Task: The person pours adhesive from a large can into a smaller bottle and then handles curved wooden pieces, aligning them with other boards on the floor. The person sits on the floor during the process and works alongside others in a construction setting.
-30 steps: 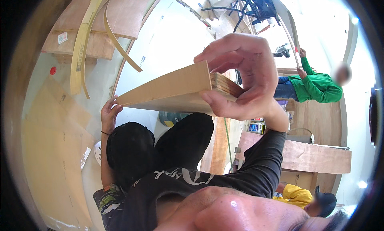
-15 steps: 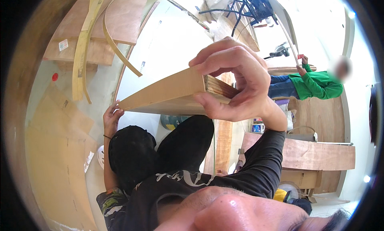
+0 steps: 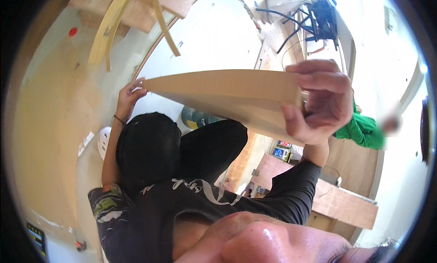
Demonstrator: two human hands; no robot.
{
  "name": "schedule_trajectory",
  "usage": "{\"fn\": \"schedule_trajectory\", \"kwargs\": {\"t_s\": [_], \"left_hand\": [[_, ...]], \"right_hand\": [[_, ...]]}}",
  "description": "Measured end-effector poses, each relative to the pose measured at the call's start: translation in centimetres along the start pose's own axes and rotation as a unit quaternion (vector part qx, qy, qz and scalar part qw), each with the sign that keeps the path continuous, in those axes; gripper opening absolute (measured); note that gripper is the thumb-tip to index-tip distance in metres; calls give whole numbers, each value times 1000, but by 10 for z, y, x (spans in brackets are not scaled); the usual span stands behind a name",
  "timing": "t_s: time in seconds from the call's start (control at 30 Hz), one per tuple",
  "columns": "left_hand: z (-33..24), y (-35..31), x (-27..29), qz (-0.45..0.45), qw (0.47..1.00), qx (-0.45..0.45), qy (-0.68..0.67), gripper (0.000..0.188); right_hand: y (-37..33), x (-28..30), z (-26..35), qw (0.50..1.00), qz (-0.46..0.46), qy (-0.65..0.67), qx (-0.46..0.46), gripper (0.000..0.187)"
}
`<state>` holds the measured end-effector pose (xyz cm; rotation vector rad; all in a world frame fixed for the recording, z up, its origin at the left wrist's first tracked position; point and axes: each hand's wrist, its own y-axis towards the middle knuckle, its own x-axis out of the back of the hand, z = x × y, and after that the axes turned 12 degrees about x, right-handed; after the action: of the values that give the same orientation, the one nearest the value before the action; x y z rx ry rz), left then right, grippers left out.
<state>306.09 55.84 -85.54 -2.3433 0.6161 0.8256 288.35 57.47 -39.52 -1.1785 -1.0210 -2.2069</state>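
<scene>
both hands, right hand [image 3: 321, 103] and left hand [image 3: 129, 93], grip the board [image 3: 223, 92] (now leveller).

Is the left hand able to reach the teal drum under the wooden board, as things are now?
Probably not at once. The left hand grips the far end of the wooden board, the right hand the near end. The teal drum sits below, half hidden by board and knee.

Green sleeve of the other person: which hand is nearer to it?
Right. The right hand, gripping the wooden panel at its right end, is beside the green sleeve; the left hand holds the opposite end.
</scene>
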Motion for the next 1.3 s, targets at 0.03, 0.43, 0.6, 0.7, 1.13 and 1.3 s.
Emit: {"fn": "schedule_trajectory", "kwargs": {"t_s": [0.03,0.43,0.6,0.7,1.13,1.3], "left_hand": [[0,-1,0,-2,1000,2,-3,48],[0,-7,0,16,1000,-1,-7,47],[1,-6,0,1,1000,12,-7,46],[1,-7,1,-6,1000,20,6,47],[7,-2,8,-21,999,24,-3,48],[5,-2,8,10,1000,11,-27,48]], "right_hand": [[-1,-1,-1,1000,-5,1,-2,42],[-7,0,5,998,-4,-69,-3,44],[-4,-1,5,998,-8,-60,14,43],[-2,-4,5,996,-9,-84,18,42],[4,0,5,998,25,-53,11,38],[5,-3,2,999,-24,-44,-12,31]]}}
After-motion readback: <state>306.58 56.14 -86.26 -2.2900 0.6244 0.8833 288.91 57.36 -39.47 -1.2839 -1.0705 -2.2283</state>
